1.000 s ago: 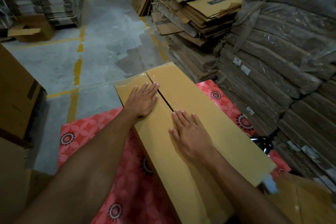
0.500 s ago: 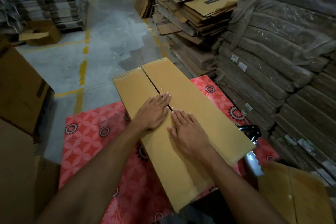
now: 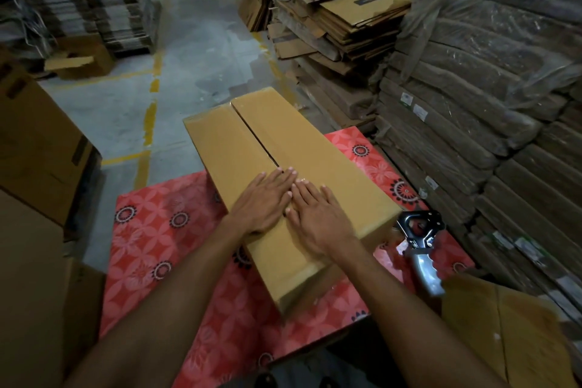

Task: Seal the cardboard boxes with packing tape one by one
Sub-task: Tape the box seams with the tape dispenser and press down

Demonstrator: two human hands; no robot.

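A large brown carton (image 3: 41, 148) is noted at the left edge. A red flower-patterned sheet (image 3: 170, 230) is spread on the concrete floor (image 3: 195, 50). The long cardboard box (image 3: 315, 148) is laid on it, flaps closed, centre seam running away from the viewer. The left hand (image 3: 263, 201) is pressed flat on the left flap, fingers straight and together, tips at the seam; nothing is gripped. The right hand (image 3: 318, 214) is laid flat on the right flap, touching the left hand at the seam, fingers extended, nothing held. A tape dispenser (image 3: 420, 239) is seen lying on the sheet near the box's right side, untouched. Small white labels (image 3: 420, 112) on the wrapped cardboard stacks (image 3: 488, 88) at right are too small to be read.
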